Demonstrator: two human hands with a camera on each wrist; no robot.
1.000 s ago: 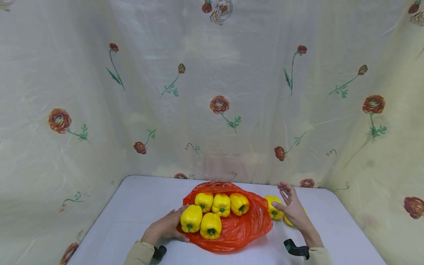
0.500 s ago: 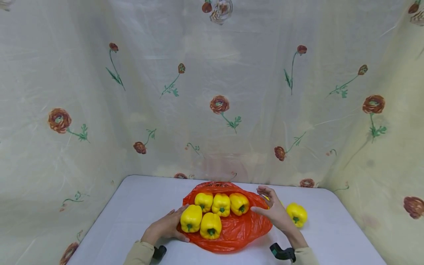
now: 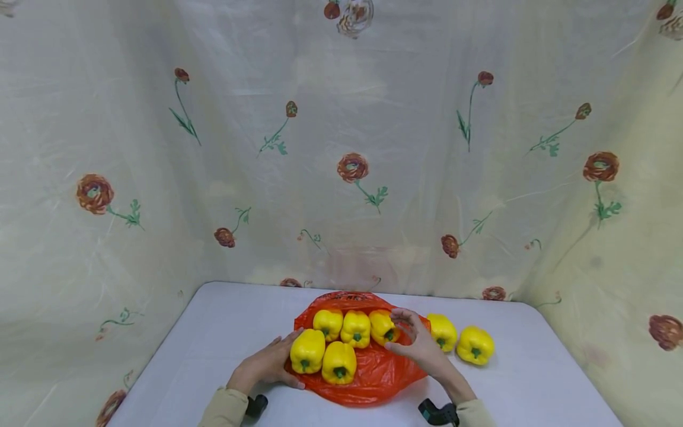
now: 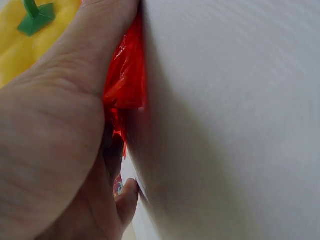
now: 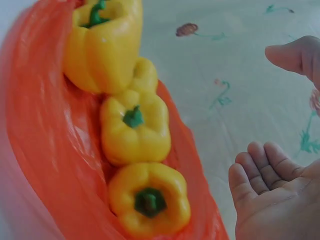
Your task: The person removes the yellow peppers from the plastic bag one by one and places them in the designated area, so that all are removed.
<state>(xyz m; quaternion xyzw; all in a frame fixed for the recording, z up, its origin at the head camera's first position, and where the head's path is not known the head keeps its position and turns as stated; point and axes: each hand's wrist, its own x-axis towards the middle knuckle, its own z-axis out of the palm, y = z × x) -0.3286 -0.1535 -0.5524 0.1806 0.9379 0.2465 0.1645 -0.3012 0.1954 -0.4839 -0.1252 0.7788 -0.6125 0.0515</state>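
Note:
A red plastic bag (image 3: 389, 370) lies on the table with several yellow bell peppers on it, two in front and three behind. My left hand (image 3: 269, 363) rests against the bag's left side, beside the front left bell pepper (image 3: 308, 351). In the left wrist view, the thumb lies along the red plastic (image 4: 127, 75). Nothing is in my right hand (image 3: 424, 349), raised over the bag's right part with thumb and fingers apart. It partly covers the back right bell pepper (image 3: 382, 326) in the head view. The right wrist view shows its palm and loosely bent fingers (image 5: 242, 185).
Two more yellow bell peppers stand on the white table right of the bag: one bell pepper (image 3: 443, 332) by its edge, another bell pepper (image 3: 475, 345) farther right. A flower-patterned curtain (image 3: 411, 196) closes off the back and sides of the table (image 3: 213, 332).
My right hand has moved left, from over the two bell peppers at the right to over the bag, uncovering them. My left hand and the peppers on the bag have stayed put.

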